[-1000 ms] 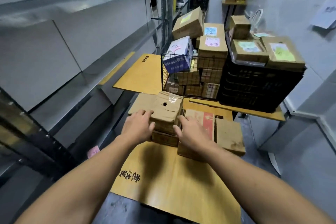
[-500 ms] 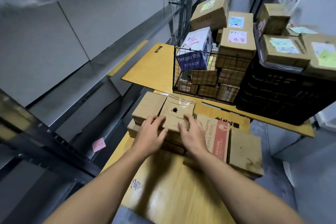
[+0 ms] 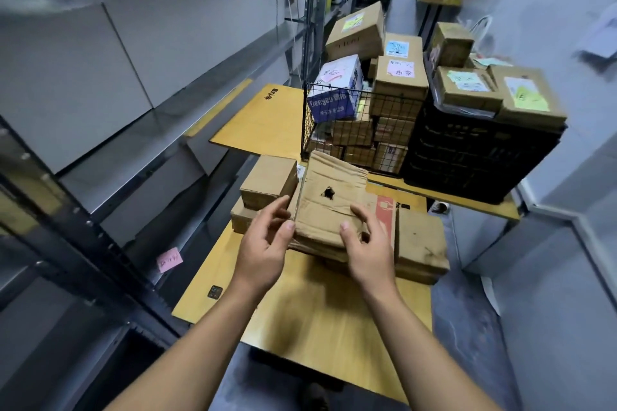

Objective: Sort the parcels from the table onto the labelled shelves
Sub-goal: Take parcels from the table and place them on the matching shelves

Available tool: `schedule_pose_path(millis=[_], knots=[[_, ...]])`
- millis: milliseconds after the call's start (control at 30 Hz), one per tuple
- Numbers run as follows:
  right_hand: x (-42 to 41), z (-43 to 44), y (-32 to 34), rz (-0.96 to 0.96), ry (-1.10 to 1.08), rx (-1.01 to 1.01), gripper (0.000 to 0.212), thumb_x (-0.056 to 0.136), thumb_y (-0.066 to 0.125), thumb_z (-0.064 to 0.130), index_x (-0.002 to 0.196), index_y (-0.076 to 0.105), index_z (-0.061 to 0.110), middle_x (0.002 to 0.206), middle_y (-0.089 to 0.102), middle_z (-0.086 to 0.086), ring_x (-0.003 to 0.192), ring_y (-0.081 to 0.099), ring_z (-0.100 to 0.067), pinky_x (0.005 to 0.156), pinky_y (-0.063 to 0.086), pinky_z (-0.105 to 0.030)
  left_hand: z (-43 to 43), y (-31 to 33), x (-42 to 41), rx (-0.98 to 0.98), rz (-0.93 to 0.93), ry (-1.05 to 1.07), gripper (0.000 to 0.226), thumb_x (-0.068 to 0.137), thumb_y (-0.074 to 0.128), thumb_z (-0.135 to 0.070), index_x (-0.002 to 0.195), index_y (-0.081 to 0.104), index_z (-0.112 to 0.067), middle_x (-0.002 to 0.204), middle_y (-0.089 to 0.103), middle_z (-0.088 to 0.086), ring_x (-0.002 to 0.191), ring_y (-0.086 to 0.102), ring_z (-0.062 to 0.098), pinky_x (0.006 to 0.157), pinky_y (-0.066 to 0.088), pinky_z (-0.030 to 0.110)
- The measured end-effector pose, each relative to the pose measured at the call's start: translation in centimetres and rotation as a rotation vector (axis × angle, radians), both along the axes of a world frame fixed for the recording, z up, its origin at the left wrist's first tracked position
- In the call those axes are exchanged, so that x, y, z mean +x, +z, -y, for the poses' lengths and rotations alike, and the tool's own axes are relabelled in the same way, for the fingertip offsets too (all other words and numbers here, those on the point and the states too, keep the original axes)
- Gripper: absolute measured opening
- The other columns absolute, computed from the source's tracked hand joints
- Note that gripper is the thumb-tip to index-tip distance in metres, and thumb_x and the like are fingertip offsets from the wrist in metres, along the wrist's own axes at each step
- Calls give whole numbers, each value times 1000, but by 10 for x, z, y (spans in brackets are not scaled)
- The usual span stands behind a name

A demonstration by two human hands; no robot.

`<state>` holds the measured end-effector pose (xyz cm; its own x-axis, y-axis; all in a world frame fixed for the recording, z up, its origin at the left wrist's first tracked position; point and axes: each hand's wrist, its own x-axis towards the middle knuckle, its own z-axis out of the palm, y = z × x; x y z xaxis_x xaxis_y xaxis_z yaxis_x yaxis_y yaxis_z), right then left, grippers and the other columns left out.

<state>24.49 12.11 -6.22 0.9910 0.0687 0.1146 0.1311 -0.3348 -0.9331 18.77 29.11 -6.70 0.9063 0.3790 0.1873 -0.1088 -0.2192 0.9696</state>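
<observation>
Gripping one holed parcel (image 3: 330, 207) between them: left hand (image 3: 267, 243) and right hand (image 3: 370, 250), each curled round a near corner. Parcel tilted, just in front of the basket (image 3: 384, 103), above other boxes (image 3: 420, 240) on the worktop (image 3: 317, 310). Black crate (image 3: 467, 150) right of the basket.

shelves (image 3: 150, 133) crowd left, wire basket (image 3: 360, 130) and crate (image 3: 474, 157) ahead.

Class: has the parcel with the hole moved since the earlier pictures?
Yes. The holed parcel has tipped up, its far edge above the small box beside it; earlier they lay level.
</observation>
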Motion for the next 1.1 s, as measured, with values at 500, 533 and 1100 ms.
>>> schedule_pose_path(millis=[500, 533, 1100], knots=[[-40, 21, 15, -75, 323, 42, 60, 85, 40, 79, 134, 54, 48, 140, 54, 14, 130, 48, -4, 111, 42, -44, 33, 21, -59, -268, 90, 71, 51, 83, 63, -32, 131, 48, -40, 125, 62, -14, 113, 61, 8, 86, 52, 25], [-40, 21, 15, -105, 343, 60, 71, 80, 40, 87, 135, 55, 45, 138, 57, 14, 128, 51, -5, 109, 44, -46, 35, 20, -61, -202, 83, 99, 53, 83, 65, -34, 130, 46, -45, 126, 60, -16, 113, 61, 8, 87, 52, 25], [-19, 66, 16, -442, 443, 679, 39, 86, 60, 24, 126, 57, 25, 120, 69, -15, 115, 64, -36, 104, 42, -66, 72, 20, -57, -78, 57, 208, 46, 81, 61, -47, 126, 54, -44, 130, 55, -8, 120, 54, 7, 101, 48, 39]])
